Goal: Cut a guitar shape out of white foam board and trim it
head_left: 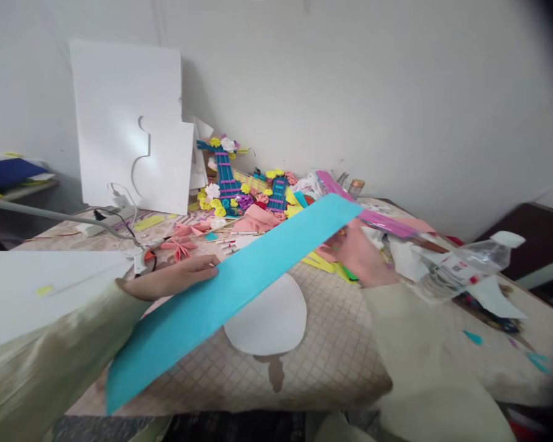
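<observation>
A long turquoise paper strip (239,276) slants across the middle of the view, its near end low on the left and its far end up on the right. My left hand (179,276) is closed on the strip's upper edge, with part of the fingers hidden. By the strip's far right end is my right hand (362,255), smeared by motion; its fingers are partly hidden, and I cannot tell whether they touch the strip. Under the strip, a rounded white paper or board piece (271,319) lies on the patterned tabletop (332,344).
Behind my hands, yellow, white and purple paper flowers (219,193) decorate blue shapes. Pink folded paper (182,245) lies to the left. A clear plastic bottle (470,267) lies tilted at right. White boards (129,123) lean on the wall; a power strip (105,221) stands below.
</observation>
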`<state>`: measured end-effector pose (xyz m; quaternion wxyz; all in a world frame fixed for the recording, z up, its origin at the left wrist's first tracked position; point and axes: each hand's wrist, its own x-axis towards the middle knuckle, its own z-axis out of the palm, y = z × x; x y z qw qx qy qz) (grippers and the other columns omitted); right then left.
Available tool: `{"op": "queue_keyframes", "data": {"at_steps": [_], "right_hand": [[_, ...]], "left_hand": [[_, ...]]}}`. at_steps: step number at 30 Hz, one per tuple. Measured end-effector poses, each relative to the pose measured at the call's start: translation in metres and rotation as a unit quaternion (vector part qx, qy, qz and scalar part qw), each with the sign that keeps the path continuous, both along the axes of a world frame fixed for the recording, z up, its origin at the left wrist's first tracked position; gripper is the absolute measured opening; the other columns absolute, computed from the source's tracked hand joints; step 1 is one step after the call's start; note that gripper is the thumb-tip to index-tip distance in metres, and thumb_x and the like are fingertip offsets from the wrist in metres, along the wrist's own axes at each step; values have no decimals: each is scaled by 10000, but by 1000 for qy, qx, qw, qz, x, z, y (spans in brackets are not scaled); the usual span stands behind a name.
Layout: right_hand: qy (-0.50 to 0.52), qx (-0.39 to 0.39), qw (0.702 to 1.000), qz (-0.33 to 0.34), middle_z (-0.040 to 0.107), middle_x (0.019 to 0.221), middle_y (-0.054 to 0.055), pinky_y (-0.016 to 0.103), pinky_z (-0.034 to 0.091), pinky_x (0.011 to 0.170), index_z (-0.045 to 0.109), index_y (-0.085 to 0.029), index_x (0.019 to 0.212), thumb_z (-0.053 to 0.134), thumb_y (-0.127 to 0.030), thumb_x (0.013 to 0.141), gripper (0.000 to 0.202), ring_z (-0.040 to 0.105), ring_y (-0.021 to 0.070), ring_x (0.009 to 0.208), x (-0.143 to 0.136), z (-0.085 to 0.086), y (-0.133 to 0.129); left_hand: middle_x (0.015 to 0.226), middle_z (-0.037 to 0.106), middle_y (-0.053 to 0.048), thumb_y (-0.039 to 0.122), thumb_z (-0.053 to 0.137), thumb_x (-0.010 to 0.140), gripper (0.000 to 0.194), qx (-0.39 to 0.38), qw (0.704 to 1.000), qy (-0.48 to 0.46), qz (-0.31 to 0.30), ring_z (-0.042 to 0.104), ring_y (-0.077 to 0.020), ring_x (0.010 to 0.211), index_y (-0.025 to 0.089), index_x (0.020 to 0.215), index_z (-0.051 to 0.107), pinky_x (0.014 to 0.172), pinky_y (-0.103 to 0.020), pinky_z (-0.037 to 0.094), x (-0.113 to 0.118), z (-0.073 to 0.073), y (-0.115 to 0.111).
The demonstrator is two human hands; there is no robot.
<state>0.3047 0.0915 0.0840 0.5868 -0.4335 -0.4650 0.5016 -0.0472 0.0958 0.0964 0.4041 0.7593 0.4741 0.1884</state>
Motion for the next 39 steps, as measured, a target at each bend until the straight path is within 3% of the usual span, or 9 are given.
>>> {"op": "queue_keyframes", "data": {"at_steps": [4,7,10,14,20,27,30,34,39], "right_hand": [[30,-106,983,149,654,816,47,320,500,651,562,-188,892,630,-400,691,300,628,167,702,-53,-56,2],[40,-142,977,153,650,739,16,277,500,604,545,-187,903,668,-350,665,314,618,131,626,-82,-89,-1],[42,-153,979,131,638,684,-1,226,472,518,550,-180,843,695,-319,640,286,594,110,565,-90,-104,1],[56,-138,981,127,646,741,0,245,485,597,567,-181,862,725,-286,599,325,602,122,641,-86,-103,1],[121,-117,970,178,637,932,0,304,470,757,492,-274,1075,577,-457,732,399,603,152,845,-95,-94,-17],[142,-130,963,188,656,967,3,355,488,774,522,-287,1063,727,-310,591,514,617,202,853,-111,-94,-31],[139,-133,956,222,665,970,34,385,472,823,598,-221,961,708,-304,608,379,617,227,880,-109,-95,-32],[144,-133,950,242,663,995,36,414,431,888,629,-202,915,676,-331,647,301,595,239,950,-106,-93,-32],[158,-95,970,161,680,895,19,377,472,810,624,-224,883,687,-369,634,295,625,206,822,-105,-93,-29]], "left_hand": [[739,578,-1,467,474,769,304,-79,996,2,-37,530,-167,651,199,889,552,546,-254,414,10,-52,-1],[824,596,-27,460,504,755,312,-100,993,-14,-52,557,-184,731,182,892,543,606,-272,436,15,-77,-11],[843,581,-36,452,535,740,309,-88,994,-35,-48,548,-204,798,172,870,540,695,-308,438,19,-87,-20],[915,590,-41,435,513,772,312,-113,988,-99,-35,558,-212,859,189,964,516,729,-330,452,24,-85,-29],[946,659,-60,385,575,757,340,-285,919,-272,29,605,-222,872,185,1033,560,719,-316,478,43,-83,-37],[932,673,-70,436,589,726,334,-124,967,-223,21,600,-263,856,161,910,634,738,-362,474,65,-93,-36],[945,662,-43,428,577,740,310,-97,970,-221,22,582,-251,882,187,929,626,744,-338,470,69,-92,-41],[907,660,-37,432,554,758,318,-129,959,-248,50,595,-240,841,191,959,603,693,-329,485,71,-90,-48],[877,669,-30,446,589,727,355,-177,929,-308,107,614,-243,830,201,983,582,711,-352,496,65,-84,-47]]}}
